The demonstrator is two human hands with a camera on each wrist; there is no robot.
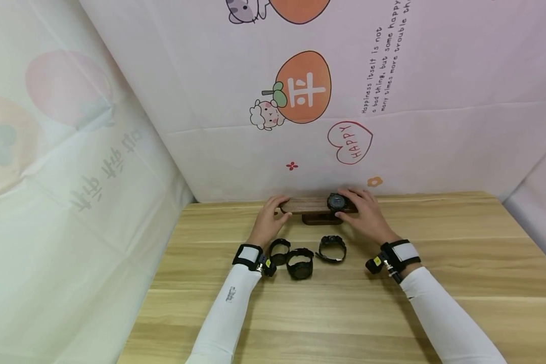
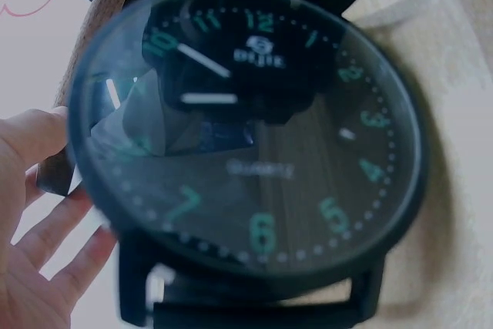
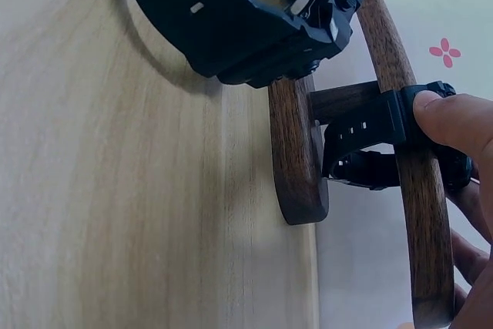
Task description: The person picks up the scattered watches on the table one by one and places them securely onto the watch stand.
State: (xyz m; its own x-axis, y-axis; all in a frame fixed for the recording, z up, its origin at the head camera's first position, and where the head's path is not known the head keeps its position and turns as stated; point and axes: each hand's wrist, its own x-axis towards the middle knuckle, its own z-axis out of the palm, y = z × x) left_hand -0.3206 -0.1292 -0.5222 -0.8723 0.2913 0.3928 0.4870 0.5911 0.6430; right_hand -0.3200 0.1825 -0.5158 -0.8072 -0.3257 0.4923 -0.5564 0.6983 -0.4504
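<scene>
A dark wooden watch stand (image 1: 307, 205) stands near the table's back edge, its long bar raised on a shorter base. Around the bar's left end, my left hand (image 1: 268, 218) holds with thumb in front and fingers behind. A black watch (image 1: 336, 201) hangs strapped round the bar toward its right end. My right hand (image 1: 366, 215) grips this watch, the thumb (image 3: 447, 117) lying on its strap and the other fingers behind the bar. Closer to me on the table are a black watch with green numerals (image 2: 262, 190), another black watch (image 1: 300, 271) and a third (image 1: 332, 248).
The light wood table (image 1: 368, 313) spreads out toward me. Directly behind the stand rises a white printed cloth (image 1: 236, 151), and another cloth (image 1: 73, 202) hangs along the left side. The three loose watches sit between and in front of my forearms.
</scene>
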